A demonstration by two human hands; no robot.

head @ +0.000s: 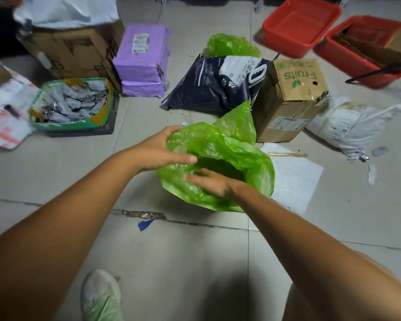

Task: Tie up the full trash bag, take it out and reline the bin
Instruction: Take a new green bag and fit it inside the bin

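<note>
- Fingers (175, 130) of the left hand (158, 151) curl over the far-left rim of the green bag (229, 149), with the thumb stretched along the near side, so the film is held between them.
- Right hand (214, 184): its fingers (195, 179) lie fairly straight and close together, flat on the plastic at the near rim, pointing towards 9 o'clock; motion blur hides any finer hold.
- Green bag: thin, glossy, translucent, heavily creased; mouth open, interior dark; one loose flap stands up at 1 o'clock. It sits on the tiled floor (56, 172) at the middle of the view.
- One pale shoe (100, 295) at 7 o'clock of the bag, nearest the viewer.
- One blue scrap (145, 224) on a floor joint, also at 7 o'clock.
- One white sheet (292, 177) at 3 o'clock, its edge under the bag.
- One green-rimmed box (107, 112) of silver pouches at 10 o'clock.
- Two cardboard boxes: the "Fruits" box (292, 93) at 2 o'clock, and a larger box (74, 49) at 11 o'clock.
- One white mailer (352, 126) at 3 o'clock, beyond the "Fruits" box.
- One dark printed sack (218, 86) at 12 o'clock.
- Two purple parcels (144, 59), stacked, at 11 o'clock.
- One second green bag (232, 46) behind the sack.
- Two red tubs (299, 26), farthest, at 1 o'clock.
</note>
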